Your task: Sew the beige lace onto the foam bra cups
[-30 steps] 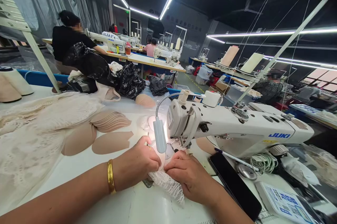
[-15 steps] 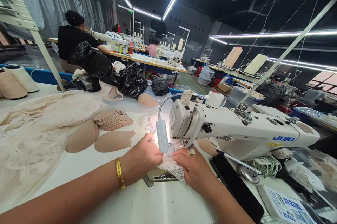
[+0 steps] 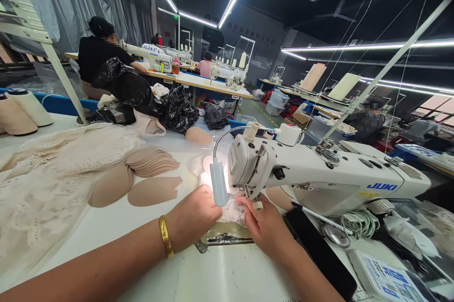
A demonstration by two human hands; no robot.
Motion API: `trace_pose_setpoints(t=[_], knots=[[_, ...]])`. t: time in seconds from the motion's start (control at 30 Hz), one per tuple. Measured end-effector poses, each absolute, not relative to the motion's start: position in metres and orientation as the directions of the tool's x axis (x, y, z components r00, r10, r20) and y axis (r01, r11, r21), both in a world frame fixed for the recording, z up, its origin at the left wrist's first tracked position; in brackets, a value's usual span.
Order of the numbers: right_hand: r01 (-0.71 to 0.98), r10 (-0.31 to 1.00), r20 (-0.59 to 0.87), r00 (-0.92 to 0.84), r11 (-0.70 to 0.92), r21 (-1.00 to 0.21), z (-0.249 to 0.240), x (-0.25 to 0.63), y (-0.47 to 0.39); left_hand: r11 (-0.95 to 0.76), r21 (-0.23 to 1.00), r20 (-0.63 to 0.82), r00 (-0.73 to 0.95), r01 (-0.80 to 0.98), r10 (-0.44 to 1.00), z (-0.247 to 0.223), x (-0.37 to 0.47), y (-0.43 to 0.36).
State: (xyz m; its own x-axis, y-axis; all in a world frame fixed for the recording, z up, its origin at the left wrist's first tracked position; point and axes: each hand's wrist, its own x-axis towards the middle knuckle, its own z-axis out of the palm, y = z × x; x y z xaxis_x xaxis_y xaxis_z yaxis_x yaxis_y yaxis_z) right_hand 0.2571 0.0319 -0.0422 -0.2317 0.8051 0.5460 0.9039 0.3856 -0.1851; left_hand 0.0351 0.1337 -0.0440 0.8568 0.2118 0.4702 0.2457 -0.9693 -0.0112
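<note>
My left hand [image 3: 196,217], with a gold bangle at the wrist, is closed in a pinch at the left edge of a piece of white lace fabric [image 3: 233,213]. My right hand [image 3: 266,226] has its fingers drawn together at the fabric's right edge, just below the head of the white sewing machine [image 3: 315,164]. A small grey lamp [image 3: 219,183] on a bent metal neck lights the cloth and hides part of it and some left fingertips. The needle point cannot be made out. Pale pink and lace material [image 3: 207,164] lies behind the lamp.
Beige cup pieces [image 3: 154,190], a fanned stack [image 3: 152,162] and a heap of cream lace [image 3: 53,183] lie left. A black phone [image 3: 315,250], coiled cord [image 3: 360,221] and white box [image 3: 385,273] are right. Thread cones [image 3: 30,105] stand far left. Co-workers sit beyond.
The lace has moved away from me toward the machine head, baring more of the plate in front. My left hand has shifted slightly right; my right fingers have moved a little forward.
</note>
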Motion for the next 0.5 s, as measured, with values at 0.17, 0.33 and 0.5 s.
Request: trace_pose_setpoints(t=[0.17, 0.33, 0.5], knots=[[0.897, 0.785, 0.561, -0.263, 0.413, -0.156, -0.044, 0.257, 0.028, -0.973, 0.107, 0.352, 0.907, 0.207, 0.231, -0.022, 0.022, 0.135], [0.820, 0.749, 0.520, -0.410, 0.552, -0.149, -0.033, 0.243, 0.018, -0.935, 0.179, 0.243, 0.908, 0.305, 0.343, -0.014, 0.022, 0.122], [0.843, 0.806, 0.401, -0.435, 0.521, -0.133, -0.038, 0.238, 0.019, -0.959, 0.190, 0.236, 0.939, 0.209, 0.252, -0.011, 0.017, 0.110]])
